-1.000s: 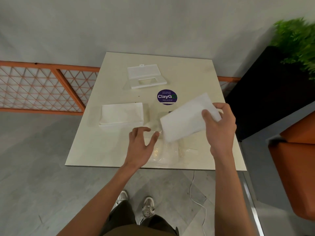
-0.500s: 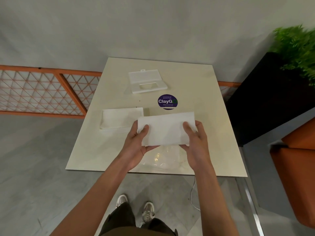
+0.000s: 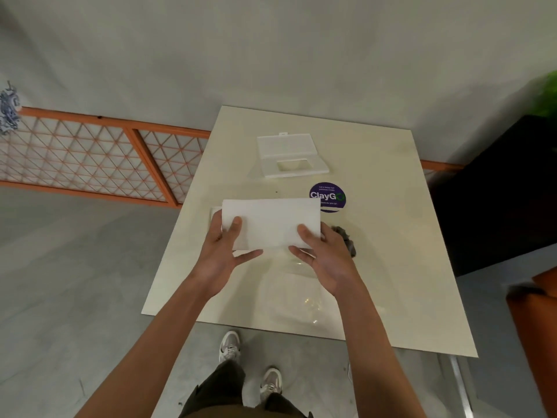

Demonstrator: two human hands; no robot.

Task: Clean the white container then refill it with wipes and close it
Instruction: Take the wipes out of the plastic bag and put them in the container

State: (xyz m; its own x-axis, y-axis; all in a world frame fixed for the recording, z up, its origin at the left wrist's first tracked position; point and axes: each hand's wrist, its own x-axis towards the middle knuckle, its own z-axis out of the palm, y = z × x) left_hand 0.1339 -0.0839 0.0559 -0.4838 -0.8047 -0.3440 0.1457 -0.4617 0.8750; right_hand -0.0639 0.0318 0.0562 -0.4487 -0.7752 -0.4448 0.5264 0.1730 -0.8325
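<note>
Both my hands hold a white stack of wipes [image 3: 271, 221] flat above the table. My left hand [image 3: 224, 254] grips its left end and my right hand [image 3: 324, 257] grips its right end, each thumb lying on top. The stack hangs over the white container base [image 3: 215, 211]; only the base's left rim shows past the wipes. The container's white lid [image 3: 291, 156], with a rectangular opening and its flap up, lies apart at the back of the table.
A crumpled clear plastic wrapper [image 3: 301, 297] lies on the cream table [image 3: 391, 236] near the front edge. A grey cloth [image 3: 345, 238] peeks out beside my right hand. A purple round sticker [image 3: 328, 196] marks the tabletop. An orange lattice rail [image 3: 90, 158] runs at left, a black planter [image 3: 497, 206] at right.
My left hand has taken the free end of the wipes stack. Both hands then carried it leftward until it came over the container base.
</note>
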